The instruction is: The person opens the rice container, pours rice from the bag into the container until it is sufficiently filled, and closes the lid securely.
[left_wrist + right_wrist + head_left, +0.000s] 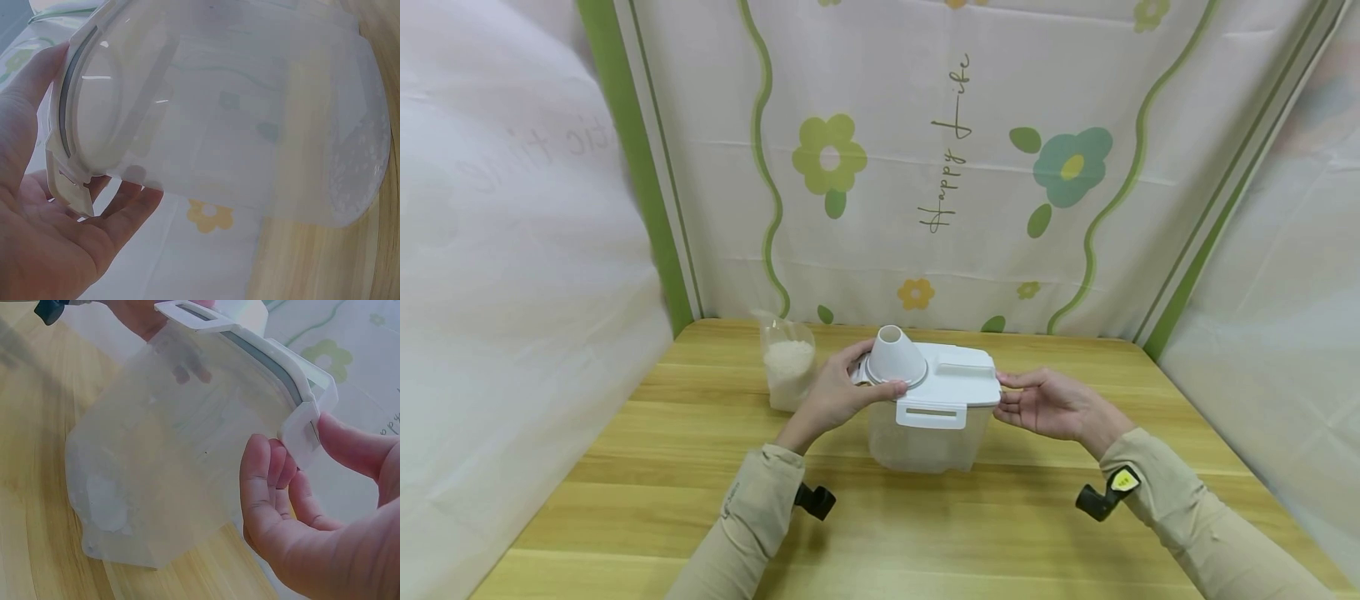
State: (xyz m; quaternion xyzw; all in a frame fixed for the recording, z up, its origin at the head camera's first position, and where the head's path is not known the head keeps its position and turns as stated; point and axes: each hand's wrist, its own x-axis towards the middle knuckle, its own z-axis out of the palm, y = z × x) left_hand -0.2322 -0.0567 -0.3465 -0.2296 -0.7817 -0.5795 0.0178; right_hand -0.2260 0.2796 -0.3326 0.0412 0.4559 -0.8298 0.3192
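A translucent food storage container [928, 442] with a white lid [955, 375] is between both hands, roughly upright over the table. On the lid's left part stands a white cone-shaped cup [897, 357], narrow end up. My left hand [838, 390] grips the container's left upper end, thumb on the lid's front edge and fingers beneath the rim. At the opposite end, my right hand [1056, 404] pinches the side latch [301, 436], its thumb above and fingers curled below. Whitish grains [359, 169] show low inside the container. The front latch [931, 414] hangs down.
Left of the container, a clear bag of white rice-like grains [789, 367] stands behind my left hand. The wooden table [880, 546] ends at a flowered curtain [880, 192], with pale fabric walls on both sides.
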